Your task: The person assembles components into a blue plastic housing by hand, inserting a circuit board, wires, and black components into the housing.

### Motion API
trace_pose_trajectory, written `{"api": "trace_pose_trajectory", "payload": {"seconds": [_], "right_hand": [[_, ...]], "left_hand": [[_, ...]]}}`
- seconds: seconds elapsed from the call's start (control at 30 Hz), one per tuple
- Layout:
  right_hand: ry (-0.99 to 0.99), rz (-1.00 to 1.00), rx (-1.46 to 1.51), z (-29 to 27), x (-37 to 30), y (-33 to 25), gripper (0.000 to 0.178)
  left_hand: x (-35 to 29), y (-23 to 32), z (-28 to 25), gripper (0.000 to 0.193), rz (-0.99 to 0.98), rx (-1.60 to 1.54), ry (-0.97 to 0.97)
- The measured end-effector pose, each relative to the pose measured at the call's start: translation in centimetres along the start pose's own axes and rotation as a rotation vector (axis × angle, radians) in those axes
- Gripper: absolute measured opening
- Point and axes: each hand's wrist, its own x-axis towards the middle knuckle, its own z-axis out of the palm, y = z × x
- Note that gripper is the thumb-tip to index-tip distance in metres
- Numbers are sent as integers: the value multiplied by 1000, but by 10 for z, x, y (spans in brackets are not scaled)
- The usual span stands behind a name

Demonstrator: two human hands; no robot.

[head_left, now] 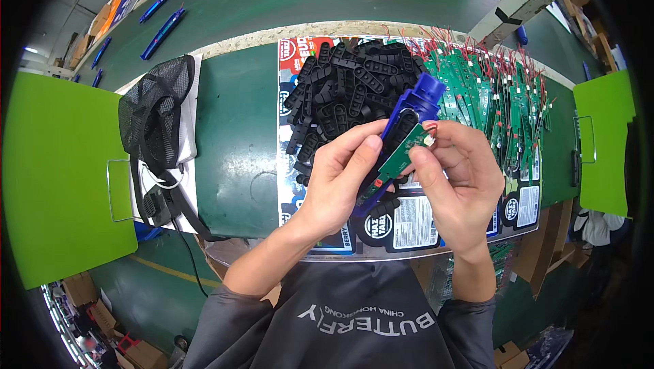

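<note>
A long blue plastic housing (424, 96) lies tilted in my left hand (334, 181), whose fingers and thumb close round its left side. Inside the housing shows a black button strip (400, 127). My right hand (464, 181) pinches the upper end of a narrow green circuit board (396, 162), beside its white connector and red wire. The board lies slantwise over the housing's open face; whether it is seated cannot be told. Behind my hands is a heap of black button strips (340, 89). To its right lie many green circuit boards (487, 93) with red wires.
Printed cardboard (415, 222) lies under the heaps. At left are a black mesh bag (160, 110) and a small black device (158, 205) with a cable. Lime-green panels (68, 178) flank the bench. Blue housings (163, 34) lie on the far green surface, near a metal post (524, 2).
</note>
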Motion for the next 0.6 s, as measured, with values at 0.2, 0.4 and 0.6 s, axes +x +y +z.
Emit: {"api": "trace_pose_trajectory", "payload": {"seconds": [0.2,0.4,0.6], "right_hand": [[-5,6,-13,-3,3,-8,29],[-10,-62,-70,-5,5,-7,29],[-23,-8,-20,-6,9,-14,30]], "left_hand": [[5,7,5,37,-51,-60,-22],[7,7,7,37,-62,-79,-37],[8,7,10,38,-83,-143,-31]]}}
